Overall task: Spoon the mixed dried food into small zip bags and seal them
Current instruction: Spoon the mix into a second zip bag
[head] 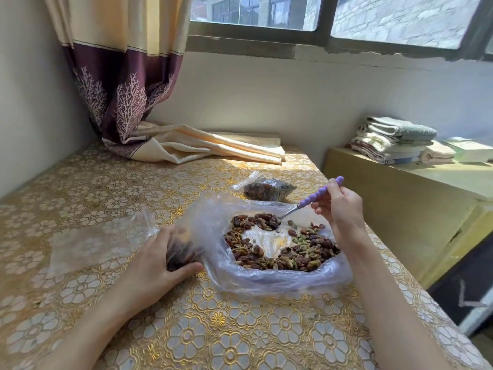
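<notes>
Head view: one filled zip bag (268, 188) lies at twelve o'clock. My left hand (160, 260) grips a partly filled small bag (181, 252); my right hand (340, 206) pinches the spoon (306, 202), loading from the mixed dried food (293, 252), with plenty left.

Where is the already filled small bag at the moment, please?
The filled small bag lies on the table, just beyond the big open bag of mix, left of the purple spoon.

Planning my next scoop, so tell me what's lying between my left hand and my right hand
In the head view, the big open plastic bag of mixed dried food lies between the left hand and right hand.
</notes>
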Motion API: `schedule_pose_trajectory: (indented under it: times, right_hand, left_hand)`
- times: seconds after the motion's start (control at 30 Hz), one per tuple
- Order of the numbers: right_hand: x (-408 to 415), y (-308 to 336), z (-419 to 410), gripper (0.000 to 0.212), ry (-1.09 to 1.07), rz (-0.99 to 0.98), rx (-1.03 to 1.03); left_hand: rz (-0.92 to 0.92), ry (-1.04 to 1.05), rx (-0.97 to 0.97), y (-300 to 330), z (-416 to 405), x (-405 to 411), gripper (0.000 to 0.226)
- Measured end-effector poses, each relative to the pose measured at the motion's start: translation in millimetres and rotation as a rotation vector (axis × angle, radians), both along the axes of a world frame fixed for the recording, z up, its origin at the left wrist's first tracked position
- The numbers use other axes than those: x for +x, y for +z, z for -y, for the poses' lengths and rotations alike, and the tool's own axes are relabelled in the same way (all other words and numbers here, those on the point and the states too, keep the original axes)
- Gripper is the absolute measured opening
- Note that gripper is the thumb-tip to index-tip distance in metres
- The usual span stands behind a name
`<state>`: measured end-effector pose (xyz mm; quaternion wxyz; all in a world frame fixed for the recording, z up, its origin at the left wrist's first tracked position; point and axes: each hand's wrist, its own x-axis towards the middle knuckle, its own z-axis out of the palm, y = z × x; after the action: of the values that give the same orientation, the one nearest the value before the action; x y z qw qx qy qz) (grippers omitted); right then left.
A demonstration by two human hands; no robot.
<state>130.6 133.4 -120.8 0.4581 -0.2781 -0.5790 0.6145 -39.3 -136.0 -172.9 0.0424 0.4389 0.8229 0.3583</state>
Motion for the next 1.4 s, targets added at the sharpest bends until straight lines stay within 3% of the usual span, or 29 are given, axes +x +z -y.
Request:
schedule_pose_trajectory:
  times: [0.33,0.63,0.83,0.97,1.17,1.4]
  right_hand:
    - [-35,41,44,0.033,0.135,-0.078,0.089]
    - [-73,51,96,0.026,0.28,-0.015,0.464]
    - [-72,58,106,0.022,0.322,-0.091,0.644]
    - [-58,61,98,0.021,0.284,-0.185,0.558]
    - [-27,45,61,0.027,0.132,-0.285,0.166]
    - [6,17,3,0.027,-0.069,-0.048,0.118]
  left_hand:
    - [-0.046,0.002,0.006,-3,0,-4,0.065]
    - [0.053,-0.027,0.112,1,0,-2,0.068]
    - [0.113,-0.036,0.167,2,0,0,0.068]
    - [0.168,-0.015,0.205,3,0,0,0.067]
    - [0.211,0.043,0.25,3,-2,-2,0.057]
    - [0.288,0.041,0.304,10,-3,6,0.051]
